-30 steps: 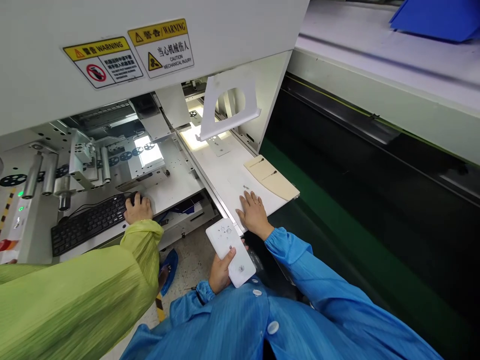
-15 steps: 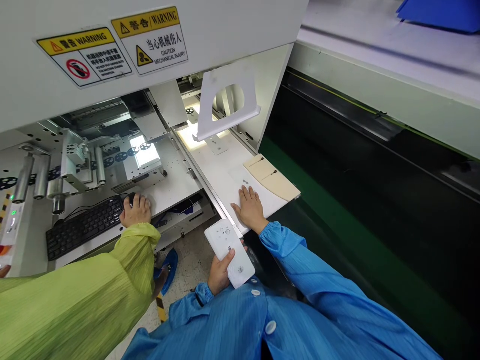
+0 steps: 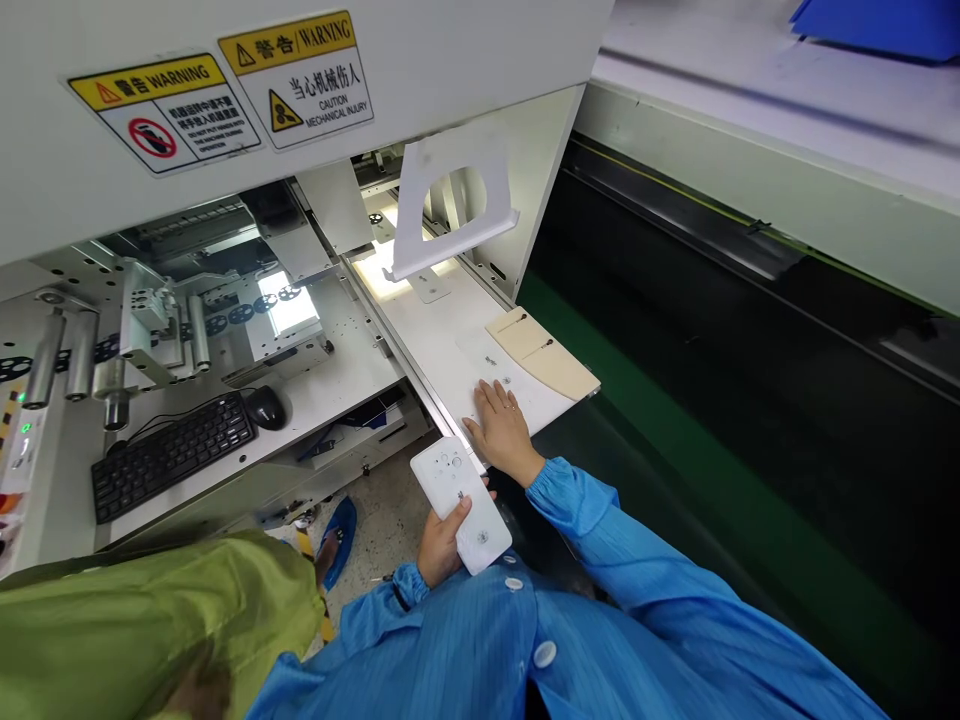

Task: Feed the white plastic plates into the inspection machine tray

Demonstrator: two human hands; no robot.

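L hand (image 3: 441, 542) gripped a white plastic panel (image 3: 459, 497) low at the waist, just off the near corner of the machine tray (image 3: 439, 335). Fingers were curled under the panel's lower end and the thumb (image 3: 463, 512) pressed on its top face. That pinch looked chosen to keep the printed/holed face up and level w/o touching the small holes at the far end. Most of the panel stuck out beyond the fingertips, up and away from the body, w/ only the near third covered by the grip.

R hand (image 3: 501, 430) lay palm down, fingers (image 3: 491, 396) straight and slightly spread, gripping nothing. It rested on a flat white sheet (image 3: 491, 365) on the tray, which was hard to tell from the tray surface except for a few small dark marks just past the fingertips. Flat pressure like that prob. held the thin piece against the tray so it wouldn't slide. A beige pad (image 3: 541, 352) sat just beyond and to the outer side of the R fingertips, near but not touching. Further past the fingers a white bracket w/ an oval cutout (image 3: 454, 205) stood over the lit opening.

The held panel was inboard of the R wrist, close but apart from it.

Well to the L of both hands were a black keyboard (image 3: 176, 450) and a mouse (image 3: 266, 407) on a lower shelf. A co-worker's yellow-green sleeve (image 3: 150, 620) filled the near L corner. Warning labels (image 3: 296, 65) sat above, and a green conveyor belt (image 3: 675, 470) ran outboard of the R arm.
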